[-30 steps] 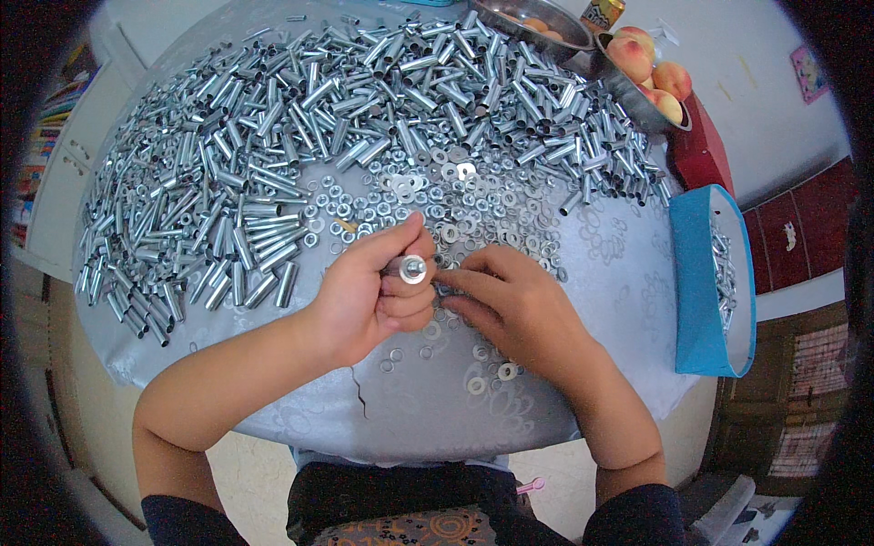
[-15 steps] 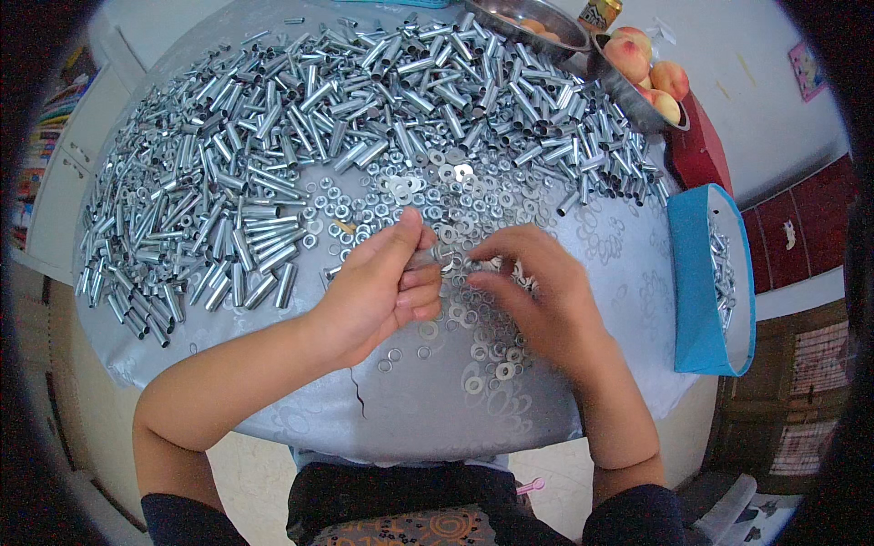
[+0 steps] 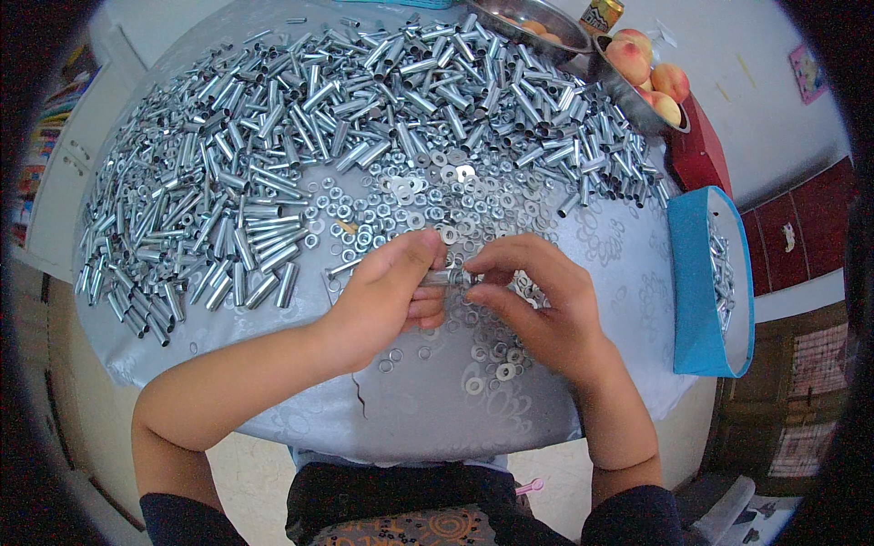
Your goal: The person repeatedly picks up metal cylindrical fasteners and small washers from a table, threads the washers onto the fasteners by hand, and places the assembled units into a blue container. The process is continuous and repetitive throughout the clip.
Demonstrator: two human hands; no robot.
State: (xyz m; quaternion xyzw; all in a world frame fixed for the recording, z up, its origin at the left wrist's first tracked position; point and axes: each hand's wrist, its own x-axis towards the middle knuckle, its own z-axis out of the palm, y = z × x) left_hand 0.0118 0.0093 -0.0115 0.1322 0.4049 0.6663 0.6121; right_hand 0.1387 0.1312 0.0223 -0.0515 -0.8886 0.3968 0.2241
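My left hand (image 3: 378, 289) is closed around a sleeve anchor (image 3: 439, 278), a shiny metal tube with a threaded bolt end pointing right. At that end my right hand (image 3: 555, 309) pinches a small metal ring between thumb and forefinger; whether it is a nut or a washer, I cannot tell. Flat washers (image 3: 474, 385) lie loose beneath and in front of the hands. Beyond them, hex nuts (image 3: 364, 216) are scattered across the tablecloth. A wide heap of metal sleeves (image 3: 401, 82) curves along the far and left side.
A blue fabric box (image 3: 696, 300) holding metal pieces stands at the right edge of the round table (image 3: 455, 428). At the far right are a metal bowl (image 3: 651, 118) of peaches, another metal bowl (image 3: 574, 36) with round food, and a can (image 3: 601, 15).
The left hand has shifted slightly right, and the tube now shows between the hands. My right fingertips have come to the bolt's end.
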